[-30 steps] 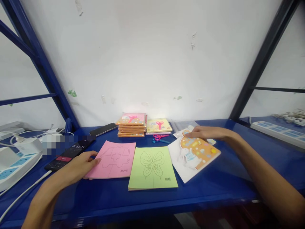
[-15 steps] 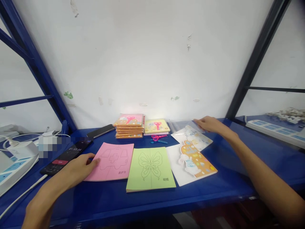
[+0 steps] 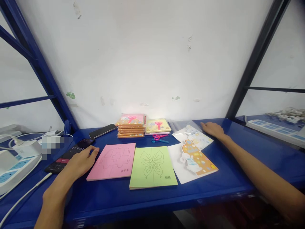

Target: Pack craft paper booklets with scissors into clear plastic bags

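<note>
My left hand (image 3: 83, 160) is over the edge of a lit phone, left of the pink pad (image 3: 113, 161) with a vehicle drawing; its fingers are loosely bent around nothing. The green pad (image 3: 153, 167) with a butterfly drawing lies beside the pink one. My right hand (image 3: 213, 128) rests open on the blue surface, just right of a clear plastic bag (image 3: 178, 125). Nearer lie a pale printed sheet (image 3: 202, 140) and a white sheet with an orange rabbit cover (image 3: 200, 159). Pink and blue scissors (image 3: 160, 138) lie behind the green pad.
A stack of wrapped orange packs (image 3: 131, 128) and a yellow booklet pile (image 3: 157, 126) stand near the wall. At left are the lit phone (image 3: 71, 152), a dark phone (image 3: 103, 130), a power strip (image 3: 19, 170) and cables. Another strip (image 3: 276, 130) is at right.
My right hand has let go of the plastic bag and come down on the surface to its right. My left hand has drawn back from the pink pad's edge.
</note>
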The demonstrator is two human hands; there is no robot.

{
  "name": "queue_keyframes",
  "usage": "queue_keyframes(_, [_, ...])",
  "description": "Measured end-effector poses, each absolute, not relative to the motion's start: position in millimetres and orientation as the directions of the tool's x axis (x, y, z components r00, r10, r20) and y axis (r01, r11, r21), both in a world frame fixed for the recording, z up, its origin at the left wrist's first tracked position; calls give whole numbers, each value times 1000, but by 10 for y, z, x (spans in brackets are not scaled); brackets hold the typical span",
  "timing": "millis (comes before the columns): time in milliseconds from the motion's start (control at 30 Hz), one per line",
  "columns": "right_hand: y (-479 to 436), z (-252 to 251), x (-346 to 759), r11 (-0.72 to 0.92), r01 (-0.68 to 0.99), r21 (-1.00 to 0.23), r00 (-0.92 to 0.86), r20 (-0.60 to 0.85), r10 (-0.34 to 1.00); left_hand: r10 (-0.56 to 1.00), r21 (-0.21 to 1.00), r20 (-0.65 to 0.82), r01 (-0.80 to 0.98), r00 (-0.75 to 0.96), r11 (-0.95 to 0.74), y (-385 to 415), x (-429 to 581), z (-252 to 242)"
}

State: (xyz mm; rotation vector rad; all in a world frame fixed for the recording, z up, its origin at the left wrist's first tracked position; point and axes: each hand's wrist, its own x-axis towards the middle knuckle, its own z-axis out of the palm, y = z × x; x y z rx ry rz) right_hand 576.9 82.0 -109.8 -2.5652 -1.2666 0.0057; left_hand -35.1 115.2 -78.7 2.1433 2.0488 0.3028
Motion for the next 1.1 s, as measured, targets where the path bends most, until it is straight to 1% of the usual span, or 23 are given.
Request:
queue_keyframes(200, [872, -1132, 5753, -607, 756, -245, 638, 74, 766, 999, 242, 42, 970, 22, -32, 1117, -302, -770])
queue_keyframes(567, [864, -1112, 5735, -613, 749, -252, 644, 54, 763, 999, 221, 29, 975, 32, -38, 1130, -312, -787])
queue_keyframes(1100, [855, -1102, 5723, -610, 752, -249, 639, 49, 768, 998, 233, 49, 971, 43, -53, 1133, -336, -811])
